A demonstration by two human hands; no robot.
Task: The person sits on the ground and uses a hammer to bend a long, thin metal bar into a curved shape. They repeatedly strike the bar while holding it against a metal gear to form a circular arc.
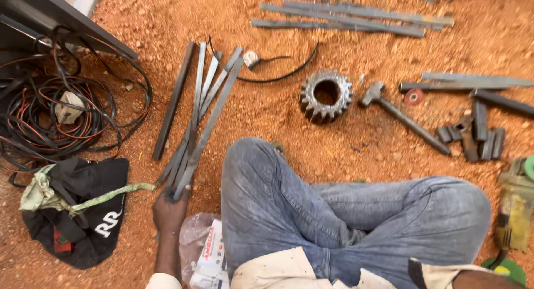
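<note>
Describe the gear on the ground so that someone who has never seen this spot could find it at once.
Start from the person's bent knee in blue jeans and look past it across the red dirt. The gear sits there, between the fanned flat metal strips and the hammer. It is the only round, toothed piece with a central hole; everything near it is long and straight.

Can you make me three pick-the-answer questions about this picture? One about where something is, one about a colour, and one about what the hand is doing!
1. Where is the gear?
A. on the dirt, left of the hammer
B. on the bag
C. in the hand

2. What colour is the ground?
A. grey
B. reddish-orange
C. green

3. What is the left hand doing?
A. lying flat and empty
B. gripping the ends of the metal strips
C. holding the hammer

Answers: 1 A, it lies on soil beside the hammer head. 2 B, the soil is reddish-orange. 3 B, the fingers close round the strip ends.
</note>
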